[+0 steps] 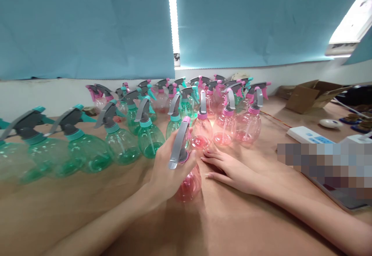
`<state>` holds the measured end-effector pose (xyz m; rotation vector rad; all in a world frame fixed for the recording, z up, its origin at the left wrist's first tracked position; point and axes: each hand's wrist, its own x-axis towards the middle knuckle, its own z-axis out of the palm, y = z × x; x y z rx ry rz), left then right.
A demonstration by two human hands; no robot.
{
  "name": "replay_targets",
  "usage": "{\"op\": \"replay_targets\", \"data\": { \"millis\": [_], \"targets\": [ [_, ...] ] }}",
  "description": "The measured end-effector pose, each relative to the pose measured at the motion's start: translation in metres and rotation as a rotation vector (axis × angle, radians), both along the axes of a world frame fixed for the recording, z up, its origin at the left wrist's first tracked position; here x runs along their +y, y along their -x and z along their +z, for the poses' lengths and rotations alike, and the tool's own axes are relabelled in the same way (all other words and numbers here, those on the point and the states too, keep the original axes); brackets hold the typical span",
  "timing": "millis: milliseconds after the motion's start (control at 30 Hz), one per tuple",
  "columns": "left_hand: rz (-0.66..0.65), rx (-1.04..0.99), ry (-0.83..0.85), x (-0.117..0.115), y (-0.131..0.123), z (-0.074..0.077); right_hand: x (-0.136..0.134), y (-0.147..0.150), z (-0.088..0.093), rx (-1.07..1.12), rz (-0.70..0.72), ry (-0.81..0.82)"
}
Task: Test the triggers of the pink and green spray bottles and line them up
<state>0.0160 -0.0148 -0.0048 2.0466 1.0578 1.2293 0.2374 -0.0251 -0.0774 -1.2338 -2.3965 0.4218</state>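
My left hand (168, 166) is closed round the neck of a pink spray bottle (190, 184) with a grey and pink trigger head, upright at the table's middle. Flat on the tabletop to its right lies my right hand (232, 170), fingers stretched out and holding nothing. Just beyond the hands stand several pink spray bottles, among them one pink bottle (201, 128) directly ahead and another (248, 128) farther right. A row of green spray bottles with grey and teal heads runs off to the left, the nearest green bottle (150, 139) close to my left hand.
More pink and green spray bottles crowd the back near the wall. On the right are an open cardboard box (309, 95), a white computer mouse (330, 123) and a white power strip (305, 135). Blue blinds (87, 27) hang behind the brown table (232, 229).
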Motion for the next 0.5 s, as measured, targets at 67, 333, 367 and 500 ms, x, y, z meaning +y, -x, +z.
{"op": "replay_targets", "data": {
  "millis": [67,333,367,500],
  "targets": [
    [0.010,0.001,-0.006,-0.0007,0.0004,-0.0001,-0.0001,-0.0003,-0.0002,0.003,-0.003,0.004],
    [0.033,-0.048,-0.054,-0.0012,-0.0020,0.0020,0.0003,-0.0008,-0.0006,-0.029,0.005,0.003],
    [0.035,-0.048,-0.055,-0.0008,-0.0023,0.0016,0.0005,-0.0009,-0.0007,-0.031,0.008,0.004],
    [0.028,-0.048,-0.060,0.0007,-0.0031,-0.0013,0.0008,-0.0009,-0.0010,-0.013,0.006,0.002]
  ]
}}
